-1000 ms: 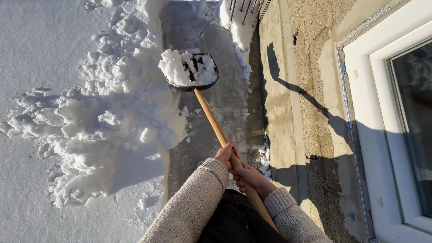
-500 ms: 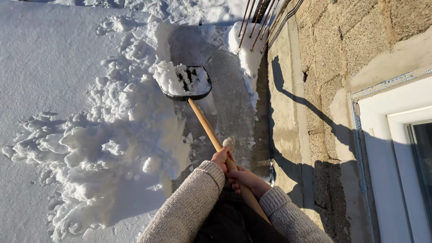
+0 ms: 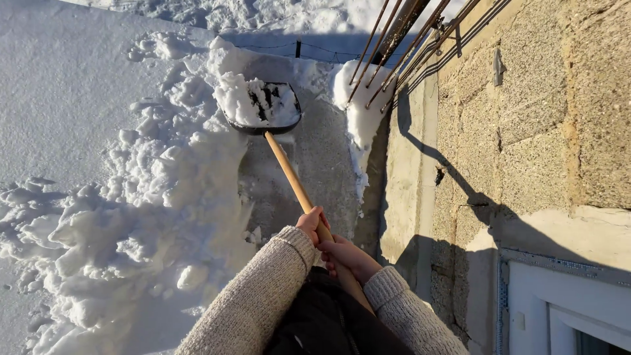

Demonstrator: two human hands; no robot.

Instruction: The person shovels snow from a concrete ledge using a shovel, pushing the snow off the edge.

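Both hands grip the wooden handle (image 3: 286,172) of a snow shovel. My left hand (image 3: 311,223) is wrapped around the handle higher up, and my right hand (image 3: 347,258) holds it just behind. The black shovel blade (image 3: 261,107) lies far ahead on the cleared strip, piled with chunks of snow (image 3: 244,98). Beige knitted sleeves cover both forearms.
A bank of broken snow (image 3: 131,217) runs along the left of the cleared strip of pavement (image 3: 322,164). A rough block wall (image 3: 526,131) stands on the right, with a white window frame (image 3: 565,309) low down. Rusty metal rods (image 3: 394,46) lean on the wall ahead, beside a snow mound (image 3: 358,105).
The shovel with its load of snow has pushed further forward along the strip. The view has advanced too, so the window frame has slid down and out to the lower right.
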